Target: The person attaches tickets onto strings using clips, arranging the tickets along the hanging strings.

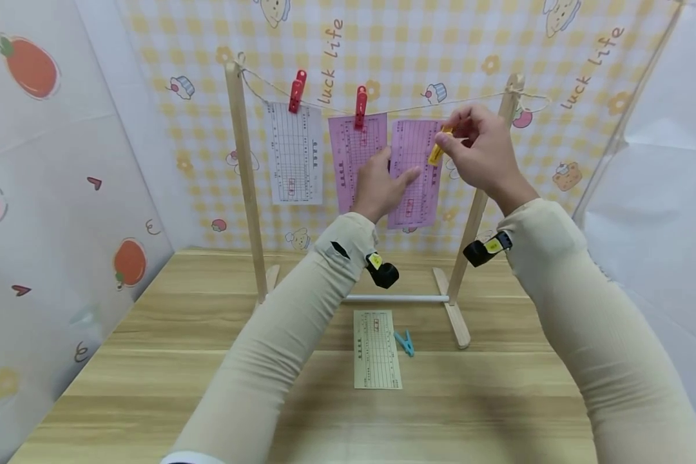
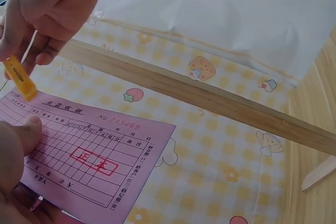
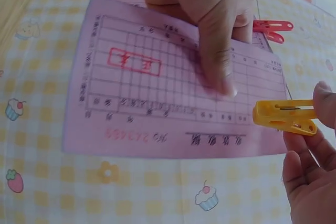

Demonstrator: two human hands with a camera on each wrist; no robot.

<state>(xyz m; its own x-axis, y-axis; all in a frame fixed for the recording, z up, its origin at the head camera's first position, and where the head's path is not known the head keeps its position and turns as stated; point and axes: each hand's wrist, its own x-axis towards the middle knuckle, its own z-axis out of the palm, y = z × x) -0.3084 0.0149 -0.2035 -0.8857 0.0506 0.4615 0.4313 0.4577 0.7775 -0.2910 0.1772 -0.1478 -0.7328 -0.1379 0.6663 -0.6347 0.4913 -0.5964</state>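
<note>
My left hand (image 1: 379, 185) grips a pink receipt slip (image 1: 408, 193) by its left side, thumb across the front and the other fingers behind. The slip hangs upright just under the string (image 1: 458, 101). In my right hand (image 1: 481, 151) a yellow clothespin (image 1: 435, 153) is pinched between thumb and fingers, at the slip's upper right. In the right wrist view the clothespin (image 3: 283, 115) overlaps the slip's top edge area. Left of my left hand a second pink slip (image 1: 343, 145) hangs from the string under a red clothespin (image 1: 361, 106), partly hidden by that hand.
A white slip (image 1: 296, 154) hangs at the left under another red clothespin (image 1: 298, 90). Wooden posts (image 1: 246, 174) hold the string, with a white bar (image 1: 397, 298) low between them. On the table lie a yellow slip (image 1: 377, 361) and a blue clothespin (image 1: 405, 343).
</note>
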